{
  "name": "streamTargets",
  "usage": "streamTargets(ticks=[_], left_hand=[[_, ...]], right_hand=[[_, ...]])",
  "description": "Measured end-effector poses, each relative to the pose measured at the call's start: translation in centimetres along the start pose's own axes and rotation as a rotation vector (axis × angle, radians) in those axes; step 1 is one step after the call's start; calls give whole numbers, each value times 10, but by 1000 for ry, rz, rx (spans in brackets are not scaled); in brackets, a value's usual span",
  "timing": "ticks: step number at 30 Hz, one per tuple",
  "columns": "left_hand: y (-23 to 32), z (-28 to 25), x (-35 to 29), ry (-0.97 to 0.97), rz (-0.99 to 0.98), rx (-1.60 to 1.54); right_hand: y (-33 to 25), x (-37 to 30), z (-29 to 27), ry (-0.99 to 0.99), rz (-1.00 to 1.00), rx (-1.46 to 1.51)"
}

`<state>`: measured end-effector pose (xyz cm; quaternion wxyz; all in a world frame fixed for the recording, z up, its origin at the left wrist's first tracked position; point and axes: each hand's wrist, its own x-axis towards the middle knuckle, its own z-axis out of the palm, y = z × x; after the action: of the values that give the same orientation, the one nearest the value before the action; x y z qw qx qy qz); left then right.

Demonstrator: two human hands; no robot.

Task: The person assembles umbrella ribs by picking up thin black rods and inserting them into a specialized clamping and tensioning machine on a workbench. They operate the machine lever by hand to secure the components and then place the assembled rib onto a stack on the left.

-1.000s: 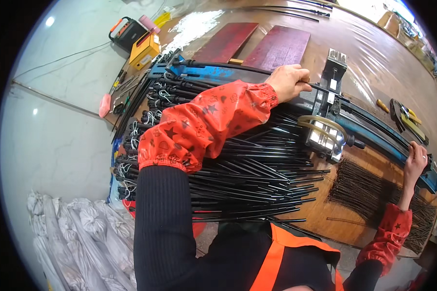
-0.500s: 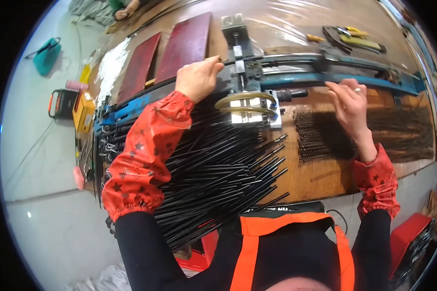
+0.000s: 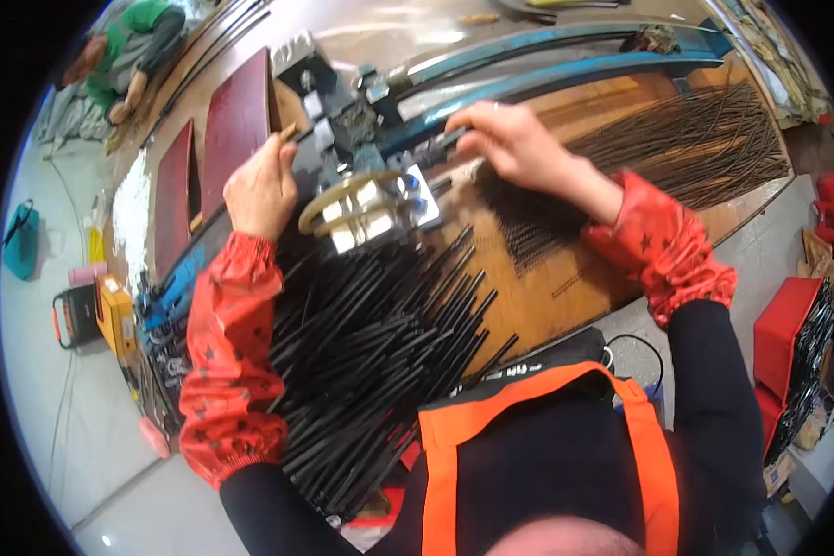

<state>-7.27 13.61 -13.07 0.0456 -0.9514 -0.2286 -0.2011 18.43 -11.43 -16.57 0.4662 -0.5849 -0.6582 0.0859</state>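
Since half a second back the view has swung closer over the bench, and the right hand [image 3: 514, 141] has crossed from the thin-rod pile to the metal jig [image 3: 361, 199] bolted at the bench's middle. Its fingers are pinched together at the jig's right edge, right where the blue rail [image 3: 565, 69] meets it, apparently on the end of a thin dark rod, though the rod itself is too small to make out for sure. Left hand [image 3: 261, 190] sits on the jig's left side, fingers curled closed against the block; whether it grips anything, I cannot tell.

Key relation now: the jig lies between the two hands, the right hand nearer its feed end, and the rail's long axis runs away up and to the right from the jig. Below the jig fans a big heap of black rods [image 3: 371, 352], long axes pointing up toward the jig, spreading down toward the orange apron [image 3: 537, 463]. Right of the jig lies a flatter pile of thinner rods [image 3: 676, 139]. Far right of the jig, red crates [image 3: 792, 324] hold more dark rods stacked on end. Red star-print sleeves [image 3: 227, 371] cover both forearms.
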Motion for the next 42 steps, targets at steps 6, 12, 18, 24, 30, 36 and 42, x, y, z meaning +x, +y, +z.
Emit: streamTargets(ticks=[6, 12, 18, 24, 30, 36, 42], left_hand=[[-27, -9, 5, 195, 298, 75], [-99, -22, -25, 70, 115, 86], [-32, -81, -106, -56, -6, -147], [29, -99, -169, -571, -166, -122], [11, -94, -170, -602, -58, -331], [37, -107, -154, -541, -59, -280], [113, -89, -126, -428, 56, -225]], right_hand=[[9, -25, -16, -392, 94, -282], [8, -22, -9, -411, 173, -192], [-9, -17, -14, -326, 212, -182], [-7, -23, -12, -243, 170, -215], [-18, -22, -22, -308, 387, 18], [-32, -26, -33, -546, 360, -31], [-21, -57, -26, -540, 173, 142]])
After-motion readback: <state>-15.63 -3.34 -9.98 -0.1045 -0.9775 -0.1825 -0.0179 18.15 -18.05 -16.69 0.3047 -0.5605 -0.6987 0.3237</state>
